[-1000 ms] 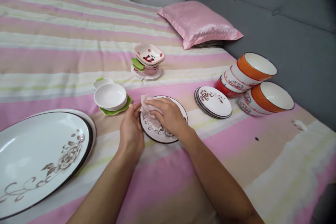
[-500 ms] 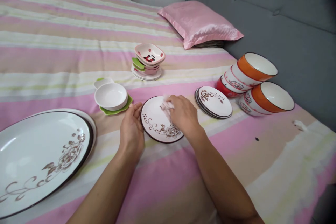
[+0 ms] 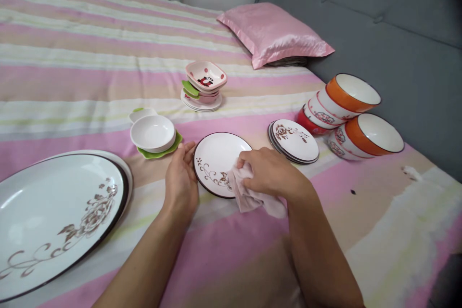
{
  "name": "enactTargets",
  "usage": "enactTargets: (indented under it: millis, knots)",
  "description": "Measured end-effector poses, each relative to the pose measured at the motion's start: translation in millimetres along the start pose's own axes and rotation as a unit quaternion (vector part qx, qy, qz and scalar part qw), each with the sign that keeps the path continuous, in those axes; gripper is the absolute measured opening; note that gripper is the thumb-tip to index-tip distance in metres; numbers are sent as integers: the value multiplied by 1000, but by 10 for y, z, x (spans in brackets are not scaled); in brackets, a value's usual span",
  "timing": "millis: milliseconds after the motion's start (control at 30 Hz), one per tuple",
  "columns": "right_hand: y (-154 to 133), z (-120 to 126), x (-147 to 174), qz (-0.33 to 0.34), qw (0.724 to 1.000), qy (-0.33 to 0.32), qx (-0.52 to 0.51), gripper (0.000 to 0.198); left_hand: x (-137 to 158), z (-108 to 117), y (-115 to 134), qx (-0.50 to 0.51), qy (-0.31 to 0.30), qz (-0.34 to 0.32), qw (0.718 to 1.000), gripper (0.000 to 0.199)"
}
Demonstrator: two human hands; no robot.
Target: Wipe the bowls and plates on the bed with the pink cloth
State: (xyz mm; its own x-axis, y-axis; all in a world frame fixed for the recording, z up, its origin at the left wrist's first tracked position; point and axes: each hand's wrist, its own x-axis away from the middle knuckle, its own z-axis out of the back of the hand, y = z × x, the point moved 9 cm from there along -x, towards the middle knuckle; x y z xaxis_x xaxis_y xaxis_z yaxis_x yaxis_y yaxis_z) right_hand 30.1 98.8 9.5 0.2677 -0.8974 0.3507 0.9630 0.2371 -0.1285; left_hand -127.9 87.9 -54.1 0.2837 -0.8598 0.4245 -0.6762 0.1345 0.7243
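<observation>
A round white plate [image 3: 220,151] with a dark rim and brown flower print lies flat on the bedspread. My left hand [image 3: 182,178] holds its left rim, fingers curled against the edge. In my right hand [image 3: 269,171] is a crumpled pale pink cloth [image 3: 247,190], bunched under the fingers. The cloth rests on the plate's lower right part, covers some of the flower print, and drapes past the rim onto the bedspread. Just right of that hand sits a stack of small flower-print plates [image 3: 298,142].
Large oval platters [image 3: 54,207] lie at left. A white bowl [image 3: 151,132] sits on a green leaf-shaped dish [image 3: 159,153]. Farther back are stacked pink dishes [image 3: 206,77]. Orange-rimmed bowls [image 3: 378,137] lean at right, near the grey headboard [image 3: 397,14]. A pink pillow [image 3: 274,31] lies behind.
My right hand has moved from the plate's upper right toward its lower right, bringing the cloth with it. More of the cloth now shows. My left hand stays at the rim.
</observation>
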Motion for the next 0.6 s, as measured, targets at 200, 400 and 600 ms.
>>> enactTargets:
  millis: [200, 400, 600]
  knots:
    - [-343, -45, 39, 160, 984, -41, -70, 33, 5, 5, -8, 5, 1, 1, 1000, 26]
    - [-562, -72, -1, 244, 960, -36, -135, 38, 7, -17, 9, 19, 1, -1, 1000, 24]
    - [-666, -20, -78, 254, 955, 33, -153, 36, 32, -6, 0, 10, 10, 23, 1000, 24]
